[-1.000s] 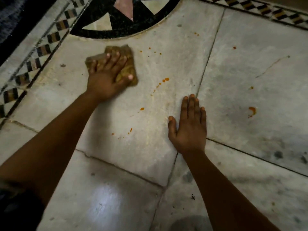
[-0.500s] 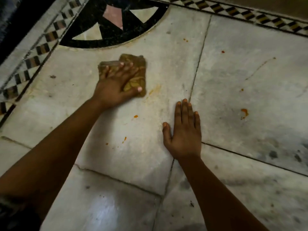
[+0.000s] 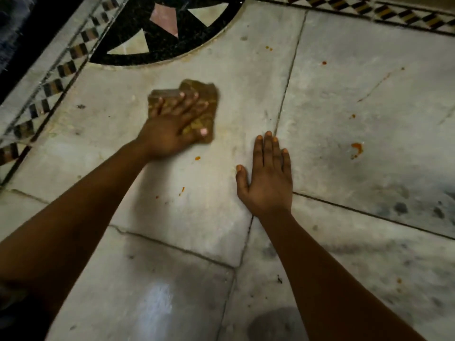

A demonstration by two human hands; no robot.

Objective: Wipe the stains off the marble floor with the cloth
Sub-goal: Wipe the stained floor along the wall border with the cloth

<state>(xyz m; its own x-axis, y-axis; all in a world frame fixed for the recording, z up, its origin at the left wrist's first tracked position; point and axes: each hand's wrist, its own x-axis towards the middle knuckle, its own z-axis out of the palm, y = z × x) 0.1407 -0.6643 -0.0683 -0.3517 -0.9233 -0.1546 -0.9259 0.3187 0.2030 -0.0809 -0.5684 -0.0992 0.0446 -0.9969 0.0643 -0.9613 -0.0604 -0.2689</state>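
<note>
Since a second ago the cloth (image 3: pixel 197 104) and the left hand (image 3: pixel 172 129) pressing it have slid to the right across the slab, over the patch where a trail of orange drops lay; those drops no longer show, and the cloth now lies much nearer the right hand (image 3: pixel 267 180), which has kept its place.

At the far left a checkered border (image 3: pixel 49 87) of dark and pale tiles runs diagonally, and beside it, at the top, sits a black curved inlay (image 3: pixel 157 45) with pink and cream triangles. Below the inlay lies the marble floor (image 3: pixel 221 217) in pale grey slabs. The left hand lies flat on the brownish, crumpled cloth, fingers spread and thumb out to the right, pushing it down against the stone rather than closing around it; the cloth's edges look blurred. Just below the cloth a small orange spot (image 3: pixel 197 158) sits on the slab, and lower still a thin orange fleck (image 3: pixel 182 190) with a tiny dot to its left.

Further right, the right hand rests palm down and open on the bare floor, fingers together, touching nothing else, its fingertips at the dark joint (image 3: pixel 288 77) between two slabs. On the slab to the right of that joint lie more stains: a larger curled orange stain (image 3: pixel 357 148), a smaller spot above it, a red dot higher up, and a faint streak (image 3: pixel 379 82) running diagonally.
</note>
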